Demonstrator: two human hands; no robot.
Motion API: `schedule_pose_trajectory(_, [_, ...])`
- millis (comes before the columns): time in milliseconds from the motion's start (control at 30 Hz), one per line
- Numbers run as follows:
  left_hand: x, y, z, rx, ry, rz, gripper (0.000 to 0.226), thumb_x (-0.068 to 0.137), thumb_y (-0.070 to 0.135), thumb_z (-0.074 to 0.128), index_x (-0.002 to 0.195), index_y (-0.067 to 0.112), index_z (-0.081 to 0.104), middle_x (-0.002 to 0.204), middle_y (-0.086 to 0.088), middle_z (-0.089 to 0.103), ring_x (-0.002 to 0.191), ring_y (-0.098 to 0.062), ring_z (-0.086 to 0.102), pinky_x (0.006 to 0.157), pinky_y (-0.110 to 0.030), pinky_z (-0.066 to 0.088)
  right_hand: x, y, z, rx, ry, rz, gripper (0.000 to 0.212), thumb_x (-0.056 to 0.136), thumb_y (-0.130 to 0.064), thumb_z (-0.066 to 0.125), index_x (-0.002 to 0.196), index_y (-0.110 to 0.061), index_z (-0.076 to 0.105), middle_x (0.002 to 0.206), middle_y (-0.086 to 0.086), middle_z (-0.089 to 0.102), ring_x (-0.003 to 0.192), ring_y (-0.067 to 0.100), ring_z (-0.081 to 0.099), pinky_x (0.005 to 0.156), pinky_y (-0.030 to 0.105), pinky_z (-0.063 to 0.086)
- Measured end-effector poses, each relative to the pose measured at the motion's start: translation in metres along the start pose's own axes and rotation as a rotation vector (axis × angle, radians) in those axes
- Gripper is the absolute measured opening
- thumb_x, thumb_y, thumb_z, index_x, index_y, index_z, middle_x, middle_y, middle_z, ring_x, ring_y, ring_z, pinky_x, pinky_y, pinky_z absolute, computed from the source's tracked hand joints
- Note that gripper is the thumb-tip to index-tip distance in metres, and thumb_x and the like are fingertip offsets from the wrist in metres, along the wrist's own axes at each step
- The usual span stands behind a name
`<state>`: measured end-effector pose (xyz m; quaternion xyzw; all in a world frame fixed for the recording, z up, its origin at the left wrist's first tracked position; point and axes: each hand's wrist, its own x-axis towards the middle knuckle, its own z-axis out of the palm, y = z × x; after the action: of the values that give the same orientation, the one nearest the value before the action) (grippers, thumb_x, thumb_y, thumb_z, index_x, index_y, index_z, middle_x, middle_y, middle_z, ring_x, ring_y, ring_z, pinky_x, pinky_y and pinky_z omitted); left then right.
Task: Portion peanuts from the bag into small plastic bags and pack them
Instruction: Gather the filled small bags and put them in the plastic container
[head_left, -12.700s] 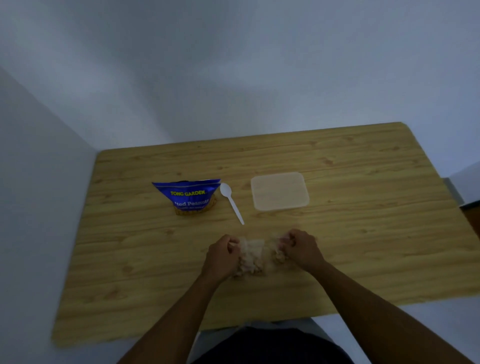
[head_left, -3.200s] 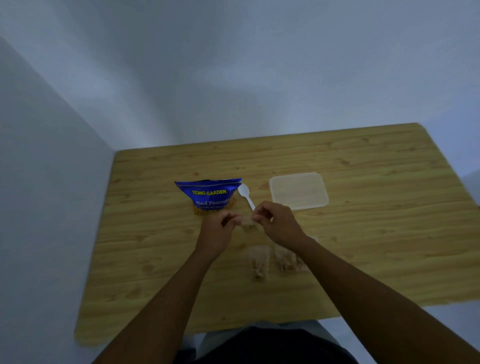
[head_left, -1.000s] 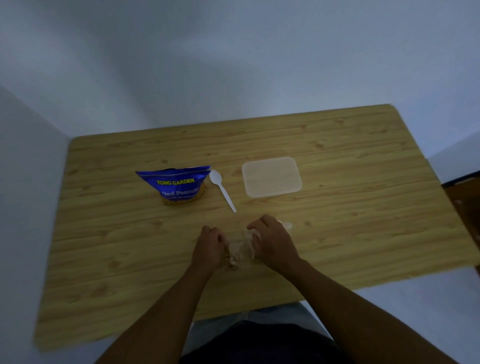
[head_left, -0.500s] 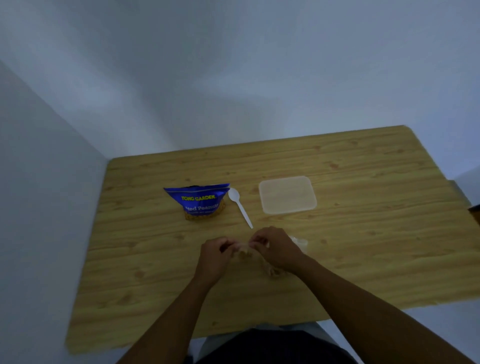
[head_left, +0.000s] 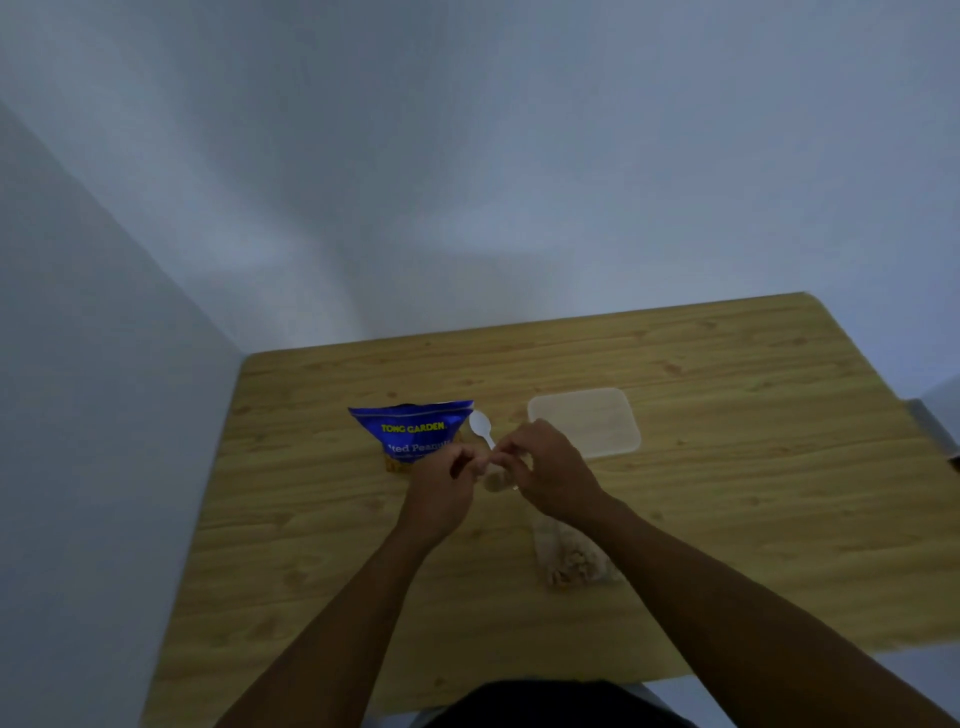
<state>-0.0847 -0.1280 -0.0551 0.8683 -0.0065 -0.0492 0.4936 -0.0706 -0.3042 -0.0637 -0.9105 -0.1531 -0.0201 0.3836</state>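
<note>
The blue peanut bag (head_left: 410, 432) stands on the wooden table (head_left: 727, 493), left of centre. My left hand (head_left: 441, 486) and my right hand (head_left: 545, 473) are raised in front of it, and together they pinch the top of a small clear plastic bag (head_left: 494, 480) with peanuts in it. A white plastic spoon (head_left: 480, 427) lies just right of the blue bag, its handle hidden behind my fingers. Another small filled bag (head_left: 571, 558) lies on the table under my right forearm.
A shallow translucent plastic container (head_left: 587, 421) sits right of the spoon. White walls close in the table's far and left sides. The table's near edge is right in front of my body.
Both hands have lifted one small bag up off the table, toward the blue bag. The other filled bag stays on the table below my right arm.
</note>
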Motion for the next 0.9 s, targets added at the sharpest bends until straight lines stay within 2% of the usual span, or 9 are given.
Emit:
schedule_pose_trajectory(133, [0.000,0.003,0.007,0.024,0.014,0.048,0.011,0.094,0.012,0.061,0.085,0.012,0.067,0.078,0.006,0.066,0.071,0.000,0.059,0.062,-0.012,0.042,0.001,-0.002,-0.006,-0.095,0.053,0.057,0.016,0.091,-0.034,0.063,0.082,-0.023,0.072,0.080,-0.004,0.067,0.078,0.017,0.055,0.068,0.039,0.050])
schedule_pose_trajectory(267, [0.001,0.008,0.008,0.005,0.009,0.049,0.010,0.094,0.015,0.062,0.087,0.014,0.069,0.079,0.010,0.067,0.072,0.005,0.059,0.061,-0.006,0.040,0.004,0.005,-0.011,-0.170,0.104,0.116,0.025,0.089,-0.042,0.068,0.076,-0.021,0.068,0.069,-0.005,0.060,0.067,0.013,0.052,0.058,0.032,0.045])
schedule_pose_trajectory(400, [0.003,0.010,0.008,-0.011,-0.021,0.028,0.010,0.094,0.018,0.062,0.088,0.015,0.069,0.081,0.009,0.068,0.072,0.003,0.060,0.061,-0.006,0.041,0.003,0.008,-0.014,-0.135,0.082,0.188,0.034,0.087,-0.048,0.071,0.072,-0.017,0.070,0.065,-0.002,0.063,0.060,0.015,0.055,0.053,0.028,0.038])
schedule_pose_trajectory(500, [-0.001,0.008,0.011,-0.049,-0.040,0.007,0.010,0.094,0.017,0.062,0.086,0.014,0.067,0.080,0.005,0.068,0.073,-0.004,0.061,0.063,-0.014,0.045,-0.001,0.013,-0.015,0.044,0.040,0.233,0.023,0.087,-0.035,0.074,0.074,-0.015,0.075,0.067,-0.004,0.069,0.062,0.009,0.063,0.056,0.026,0.045])
schedule_pose_trajectory(567, [-0.004,0.005,0.015,-0.077,-0.063,-0.023,0.011,0.095,0.017,0.061,0.086,0.013,0.065,0.081,0.001,0.068,0.076,-0.010,0.062,0.066,-0.019,0.047,-0.007,0.018,-0.017,0.149,0.003,0.243,0.011,0.088,-0.018,0.073,0.078,-0.014,0.076,0.072,-0.008,0.071,0.069,0.002,0.065,0.064,0.017,0.046])
schedule_pose_trajectory(633, [-0.008,0.002,0.020,-0.098,-0.078,-0.079,0.010,0.096,0.018,0.060,0.088,0.014,0.064,0.085,0.001,0.068,0.079,-0.010,0.063,0.066,-0.018,0.047,-0.013,0.022,-0.019,0.175,-0.032,0.263,0.010,0.088,-0.010,0.072,0.079,-0.014,0.075,0.074,-0.008,0.072,0.074,0.000,0.065,0.066,0.010,0.045])
schedule_pose_trajectory(767, [-0.014,-0.005,0.036,-0.116,-0.084,-0.170,0.009,0.098,0.017,0.056,0.090,0.017,0.061,0.088,0.001,0.070,0.082,-0.013,0.066,0.070,-0.026,0.052,-0.030,0.029,-0.012,0.215,-0.057,0.332,0.013,0.087,-0.008,0.071,0.075,-0.013,0.073,0.069,-0.005,0.072,0.067,0.003,0.066,0.063,0.009,0.046])
schedule_pose_trajectory(833, [-0.018,-0.010,0.043,-0.106,-0.083,-0.244,0.011,0.098,0.013,0.053,0.092,0.018,0.061,0.086,0.002,0.071,0.079,-0.012,0.068,0.070,-0.032,0.056,-0.038,0.032,-0.006,0.212,-0.095,0.389,0.014,0.087,-0.012,0.072,0.074,-0.016,0.073,0.066,-0.005,0.071,0.061,-0.002,0.064,0.061,0.008,0.045])
schedule_pose_trajectory(900, [-0.025,-0.018,0.051,-0.079,-0.079,-0.304,0.010,0.098,0.013,0.053,0.093,0.018,0.061,0.085,0.001,0.071,0.075,-0.011,0.067,0.065,-0.031,0.056,-0.048,0.036,0.002,0.174,-0.147,0.425,0.013,0.088,-0.015,0.072,0.075,-0.016,0.074,0.064,-0.008,0.069,0.057,-0.007,0.060,0.058,0.006,0.042])
